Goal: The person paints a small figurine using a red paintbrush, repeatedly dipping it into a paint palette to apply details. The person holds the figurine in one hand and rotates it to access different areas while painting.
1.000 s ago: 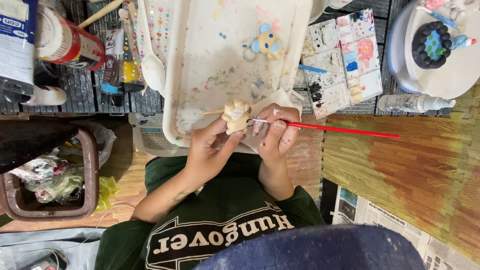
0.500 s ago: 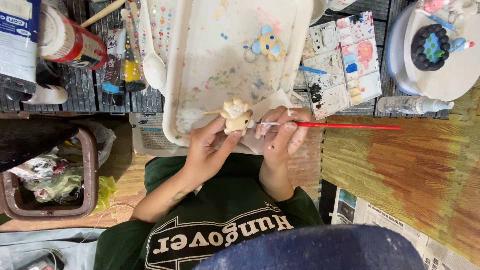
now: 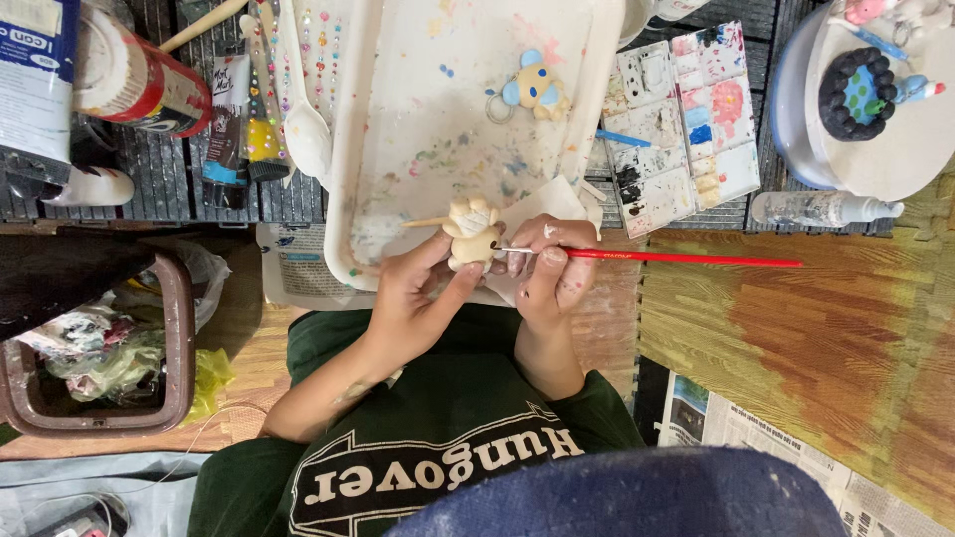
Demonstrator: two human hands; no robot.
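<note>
**Clay figurine (image 3: 474,233) held up for brushwork over the tray**

Clay figurine, pale cream and unpainted as far as we can see, sits in front of our chest, just above the near edge of the white tray (image 3: 398,119). A thin wooden stick (image 3: 423,223) juts from its left side. Our left hand (image 3: 418,298) closes around it from below, thumb and fingers pinching the lower body so the top stays bare. Our right hand (image 3: 552,268) pinches a slim red brush (image 3: 686,259) near its ferrule in a pencil grip, the handle running off to the right and the tip touching the figurine's right side.

We judge the step in hand to be fine painting or detailing on the figurine's side. The next move calls for a steady tip, light pressure, and a small turn by the left fingers to bring up a fresh face without smudging wet paint.

The tray is streaked with dried paint dabs and holds one finished small figure (image 3: 532,89) with blue ears and a metal ring. A crumpled white tissue (image 3: 542,199) lies at its near corner. To the right, a compartmented palette (image 3: 686,119) carries black, blue, pink and cream paint in its wells. Further right, a round white stand (image 3: 895,149) bears a dark ring-shaped piece (image 3: 858,94) with a blue and green centre. At the left, a brown bin (image 3: 179,338) holds crumpled paper and plastic scraps.
</note>
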